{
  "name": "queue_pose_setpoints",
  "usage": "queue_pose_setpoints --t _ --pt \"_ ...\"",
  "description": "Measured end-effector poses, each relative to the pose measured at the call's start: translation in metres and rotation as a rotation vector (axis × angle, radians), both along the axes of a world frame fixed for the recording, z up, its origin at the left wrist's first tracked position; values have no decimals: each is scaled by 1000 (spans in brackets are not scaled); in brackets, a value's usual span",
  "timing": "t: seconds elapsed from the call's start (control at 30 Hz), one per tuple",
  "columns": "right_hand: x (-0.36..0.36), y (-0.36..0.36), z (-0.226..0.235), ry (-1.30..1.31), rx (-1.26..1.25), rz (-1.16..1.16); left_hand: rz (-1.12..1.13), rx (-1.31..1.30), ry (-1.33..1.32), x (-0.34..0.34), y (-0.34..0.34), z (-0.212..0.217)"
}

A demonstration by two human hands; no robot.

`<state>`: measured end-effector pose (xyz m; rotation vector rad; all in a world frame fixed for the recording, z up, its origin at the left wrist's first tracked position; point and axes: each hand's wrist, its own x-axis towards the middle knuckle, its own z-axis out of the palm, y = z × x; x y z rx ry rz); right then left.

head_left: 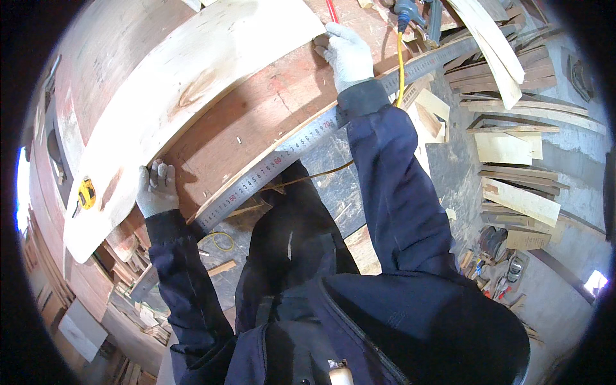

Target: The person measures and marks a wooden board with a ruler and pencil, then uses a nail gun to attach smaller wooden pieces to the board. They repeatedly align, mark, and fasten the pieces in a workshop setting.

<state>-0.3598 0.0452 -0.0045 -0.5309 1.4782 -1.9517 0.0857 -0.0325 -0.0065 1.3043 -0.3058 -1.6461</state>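
A long pale plywood sheet (212,83) lies slantwise across the reddish-brown workbench (276,96), bowed by the lens. My left hand (158,188), in a white knit glove, has its fingers curled at the sheet's near edge, toward the left end. At the sheet's right end my right hand (347,58), gloved alike, grips the corner, its thumb partly hidden. A steel ruler (276,160) with a graduated scale runs along the bench's front edge, below both hands. On the sheet's left part sits a yellow tape measure (86,192).
Beyond my right hand are a red stick (332,9), a blue power tool (407,13) and its yellow cord (401,70). Wood strips (513,173) lie stacked along the right side. More offcuts (122,256) are heaped below the bench's left end.
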Motion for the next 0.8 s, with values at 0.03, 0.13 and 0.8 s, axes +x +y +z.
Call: queue_pose_setpoints --t 0.03,0.13,0.8 --pt "-1 0 -2 2 -3 -4 12 6 -5 0 0 -1" --pt "-3 -1 -7 52 16 -32 48 19 -24 1 1 0" --pt "-5 0 -13 119 73 -86 31 71 -167 9 9 12"
